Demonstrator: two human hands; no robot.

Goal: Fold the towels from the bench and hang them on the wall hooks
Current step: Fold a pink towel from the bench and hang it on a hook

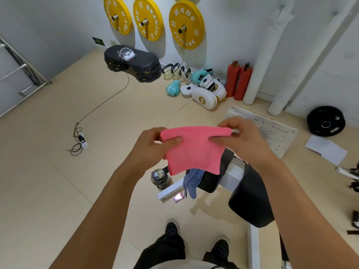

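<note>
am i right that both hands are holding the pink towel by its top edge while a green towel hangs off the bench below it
Not quite: the towel on the bench is blue, not green. The head view shows it hanging off the bench's near end, under the pink towel. The rest holds: the left hand and the right hand both pinch the pink towel along its top edge.

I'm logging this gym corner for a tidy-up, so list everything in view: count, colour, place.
pink towel: 1, pink, held up in both hands
blue towel: 1, grey-blue, draped over the bench end
bench: 1, black pads, below right
bottle: 1, dark, floor by the bench
weight plates: 3, yellow, on wall pegs
fire extinguishers: 2, red, by the wall
black plate: 1, floor, right
left hand: pinches the towel's left top corner
right hand: pinches its right top corner
</note>
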